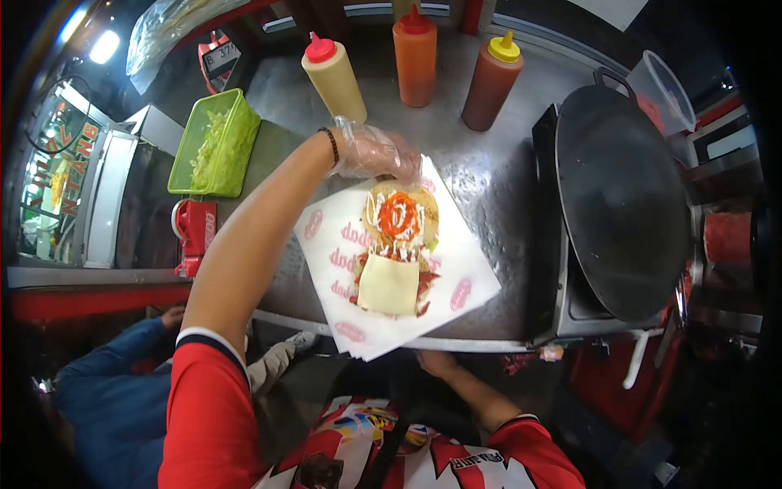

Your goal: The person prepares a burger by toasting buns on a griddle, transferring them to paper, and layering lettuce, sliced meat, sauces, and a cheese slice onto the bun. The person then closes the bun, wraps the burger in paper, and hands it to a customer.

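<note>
My left hand, in a clear plastic glove, is closed at the far rim of the top bun half, its fingertips partly hidden. Red and white sauce covers that bun half. Nearer to me, a square cheese slice lies over the other half, with meat and sauce showing around it. Both halves rest on white printed paper. My right hand is low at the counter's near edge, away from the food, its fingers hidden.
Three sauce bottles, cream, orange and brown, stand at the back. A green tub of shredded lettuce is left. On the right is a black round griddle. A person in blue is at lower left.
</note>
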The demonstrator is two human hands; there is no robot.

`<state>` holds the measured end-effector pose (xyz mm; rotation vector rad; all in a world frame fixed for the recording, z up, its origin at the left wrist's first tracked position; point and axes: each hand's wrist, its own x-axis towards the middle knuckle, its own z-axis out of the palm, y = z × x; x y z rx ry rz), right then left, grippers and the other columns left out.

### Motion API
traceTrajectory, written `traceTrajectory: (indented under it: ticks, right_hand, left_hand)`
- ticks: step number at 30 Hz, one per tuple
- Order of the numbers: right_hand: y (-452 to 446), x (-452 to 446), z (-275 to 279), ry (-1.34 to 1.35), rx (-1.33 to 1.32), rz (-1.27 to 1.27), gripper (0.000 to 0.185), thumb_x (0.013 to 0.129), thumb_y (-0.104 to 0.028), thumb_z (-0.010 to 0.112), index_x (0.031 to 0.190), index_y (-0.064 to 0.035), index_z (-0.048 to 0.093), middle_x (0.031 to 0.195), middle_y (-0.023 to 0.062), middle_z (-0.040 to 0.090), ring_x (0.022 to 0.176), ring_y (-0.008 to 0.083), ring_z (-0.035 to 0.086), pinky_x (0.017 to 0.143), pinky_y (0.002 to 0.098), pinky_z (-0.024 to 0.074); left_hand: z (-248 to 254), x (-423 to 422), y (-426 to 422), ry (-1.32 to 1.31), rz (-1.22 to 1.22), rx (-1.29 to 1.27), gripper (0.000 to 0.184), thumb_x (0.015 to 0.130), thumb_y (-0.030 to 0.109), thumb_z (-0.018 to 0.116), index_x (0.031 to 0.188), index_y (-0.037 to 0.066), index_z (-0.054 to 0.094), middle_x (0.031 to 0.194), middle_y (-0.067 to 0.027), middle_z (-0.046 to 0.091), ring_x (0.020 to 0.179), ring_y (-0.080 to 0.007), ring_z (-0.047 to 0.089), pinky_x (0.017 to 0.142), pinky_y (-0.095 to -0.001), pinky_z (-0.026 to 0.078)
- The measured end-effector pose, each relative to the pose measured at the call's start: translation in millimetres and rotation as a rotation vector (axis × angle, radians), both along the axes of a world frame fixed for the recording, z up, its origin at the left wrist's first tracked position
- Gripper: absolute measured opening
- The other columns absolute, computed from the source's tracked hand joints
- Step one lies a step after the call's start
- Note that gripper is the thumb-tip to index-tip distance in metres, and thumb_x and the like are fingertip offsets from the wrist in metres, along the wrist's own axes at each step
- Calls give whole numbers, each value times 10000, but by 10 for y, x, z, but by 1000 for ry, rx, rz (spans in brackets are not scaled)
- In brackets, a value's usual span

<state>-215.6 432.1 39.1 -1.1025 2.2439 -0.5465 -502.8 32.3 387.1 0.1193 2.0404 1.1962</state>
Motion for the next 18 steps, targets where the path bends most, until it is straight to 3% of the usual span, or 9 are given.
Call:
traceTrajectory:
  ticks: [1, 2, 5, 8, 12, 15, 18]
  right_hand:
    - [133, -22, 279, -189, 194, 3, 423, 969, -247, 544, 1328, -24, 548, 1352, 259, 541, 1249, 440, 517, 1090, 482, 409]
    - [331, 7, 387, -124, 122, -33, 378, 965, -247, 557, 1271, -27, 584, 1250, 252, 597, 1134, 450, 578, 1008, 493, 469]
    - [526, -180, 1269, -27, -2, -136, 319, 954, -200, 581, 1217, -23, 613, 1185, 212, 621, 1079, 418, 608, 943, 475, 510]
    - [732, -213, 1628, -68, -21, -195, 273, 938, -179, 609, 1167, -37, 647, 1173, 180, 630, 1069, 381, 621, 937, 446, 513]
    - [855, -295, 2108, 29, -27, -130, 269, 931, -183, 623, 1162, -49, 653, 1143, 148, 638, 1031, 349, 629, 920, 422, 517]
    - [865, -427, 2432, 89, -37, -85, 260, 921, -174, 631, 1152, -57, 663, 1114, 124, 639, 992, 325, 630, 881, 414, 520]
    - [861, -522, 2588, 126, -68, -77, 283, 889, -152, 657, 1162, -77, 661, 1123, 97, 636, 988, 305, 628, 871, 411, 518]
  left_hand:
    - [31, 12, 22, 17, -25, -28, 211, 797, 271, 645, 862, 76, 595, 812, 21, 530, 779, -115, 467, 734, -300, 410]
    - [31, -1, 18, 28, -49, -55, 212, 799, 278, 645, 859, 81, 595, 804, 24, 533, 776, -115, 472, 730, -297, 409]
    - [32, 11, 54, 12, -34, -57, 178, 787, 222, 638, 868, 63, 633, 781, 6, 520, 768, -122, 467, 710, -308, 396]
    - [-103, 51, -11, 75, 13, 27, 172, 777, 203, 662, 869, 58, 647, 792, -5, 563, 781, -119, 513, 720, -307, 438]
    - [315, 446, -31, 602, -53, -185, 218, 797, 246, 685, 867, 47, 634, 806, -78, 670, 771, -198, 636, 731, -350, 513]
    - [569, 1080, 140, 644, 88, -243, 235, 793, 244, 724, 903, 53, 644, 860, -91, 701, 780, -251, 667, 700, -355, 530]
    - [355, 1772, 319, 1141, 8, -340, 191, 774, 151, 757, 910, 64, 655, 974, -90, 719, 828, -278, 696, 740, -374, 571]
